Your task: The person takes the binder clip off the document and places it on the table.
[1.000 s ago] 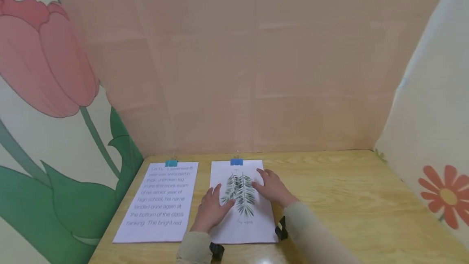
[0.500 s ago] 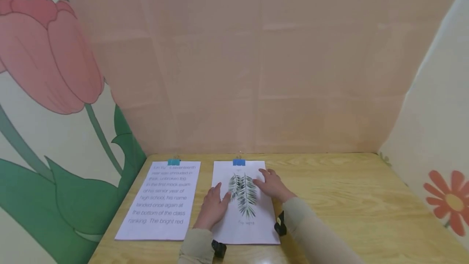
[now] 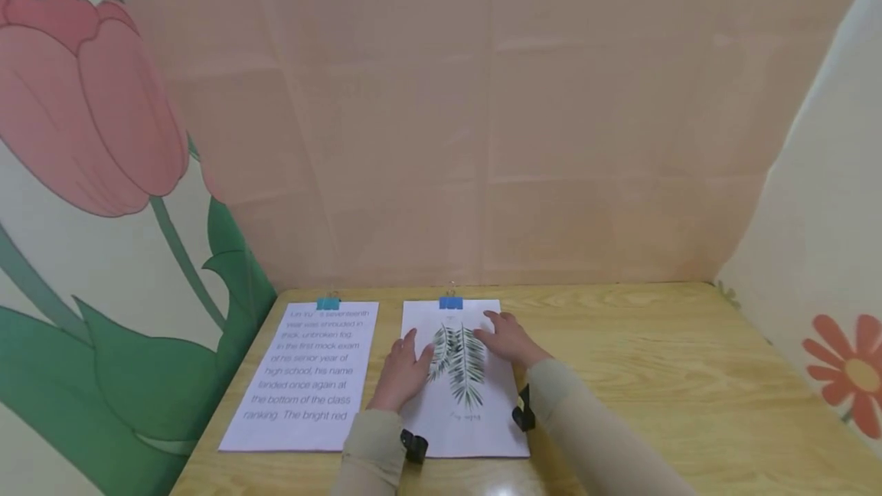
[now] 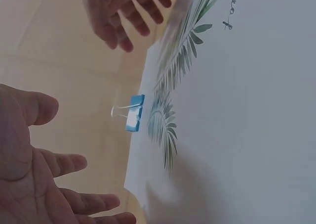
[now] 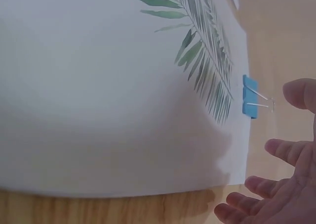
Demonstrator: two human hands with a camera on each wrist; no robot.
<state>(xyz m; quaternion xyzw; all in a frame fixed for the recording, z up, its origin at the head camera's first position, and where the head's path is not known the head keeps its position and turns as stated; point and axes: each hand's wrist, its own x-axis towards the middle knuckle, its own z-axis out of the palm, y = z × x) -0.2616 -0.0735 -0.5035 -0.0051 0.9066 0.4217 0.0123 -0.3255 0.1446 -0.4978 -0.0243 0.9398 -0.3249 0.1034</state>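
A paper stack (image 3: 482,431) printed with a green palm-leaf picture lies on the table, a blue binder clip (image 3: 451,302) at its far edge. Over its left side hovers my left hand (image 3: 401,375), fingers spread and holding nothing. My right hand (image 3: 511,340) hangs above the right edge, fingers loosely extended, also holding nothing. In the left wrist view, a gap shows between the left hand (image 4: 44,169) and the sheet. The right wrist view shows the right hand's fingers (image 5: 284,150) apart from the clip (image 5: 250,96) and the paper.
Left of the leaf picture lies another paper stack (image 3: 296,381) with large printed text, held by a teal binder clip (image 3: 328,303). Bare wood tabletop (image 3: 654,389) stretches to the right. A pinkish-brown covering (image 3: 496,136) stands behind the table, with flower-patterned panels on both sides.
My left thumb has drawn back leftward from the leaf picture. Both hands have shifted slightly toward the far edge. The papers lie as before; the head view has shifted a little.
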